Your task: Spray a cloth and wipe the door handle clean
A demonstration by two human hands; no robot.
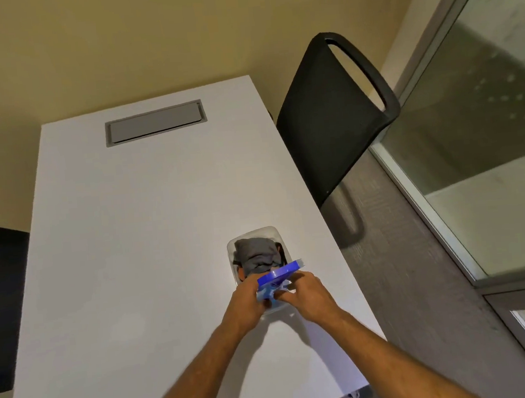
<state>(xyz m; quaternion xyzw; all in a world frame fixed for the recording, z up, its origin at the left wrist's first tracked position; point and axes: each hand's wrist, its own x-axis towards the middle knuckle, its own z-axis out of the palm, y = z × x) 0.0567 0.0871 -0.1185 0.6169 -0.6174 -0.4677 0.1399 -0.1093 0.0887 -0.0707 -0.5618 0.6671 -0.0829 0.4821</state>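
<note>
Small yellow-walled room, white rectangular bench (131, 242) with a grey cable hatch (154, 123). Left hand (246, 305) and right hand (307, 293) meet over the near end of a clear plastic tub (251, 233), both closed around a blue-capped, pale blue object (278, 280), likely the spray bottle; blur hides the exact grip. Crumpled grey cloth (256, 255) sits in the tub just beyond the hands. Black mesh chair (330, 113) right of the bench, glass partition (476, 116) beyond. No door handle in view. Task barely started: cloth not taken out, spraying and wiping left.
</note>
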